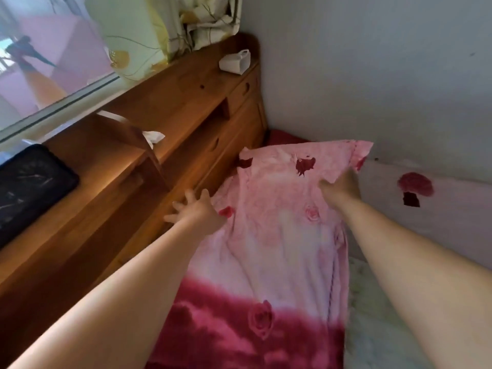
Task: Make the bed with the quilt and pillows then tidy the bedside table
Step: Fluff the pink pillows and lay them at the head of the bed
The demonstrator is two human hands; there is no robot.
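The wooden headboard unit runs along the left side of the bed, below the window. It carries 3 loose things: 1 white cup lying on its side on the top surface near the far corner, 1 crumpled white tissue beside an upright wooden divider, and 1 flat black object with a dial face at the near end. 2 drawer fronts with finger notches face the bed. 1 floral curtain hangs bunched over the far end of the unit, behind the cup.

The grey wall closes the far side and meets the unit in a corner. The rose-print quilt lies lengthwise on the bed with its pale far end in that corner and its dark red end nearest the viewer. Its left edge runs just beside the drawer fronts, with little free room there. Its right edge is a thick fold, and beyond it the pale mattress is bare up to the wall. 1 white piece of bedding with a red rose leans along the wall to the right.

The right hand grips the far right edge of the quilt, fingers curled into the cloth, and that corner stands lifted. The left hand is spread wide with straight fingers, holding nothing, at the quilt's left edge close to the unit. Whether it touches either cannot be told.
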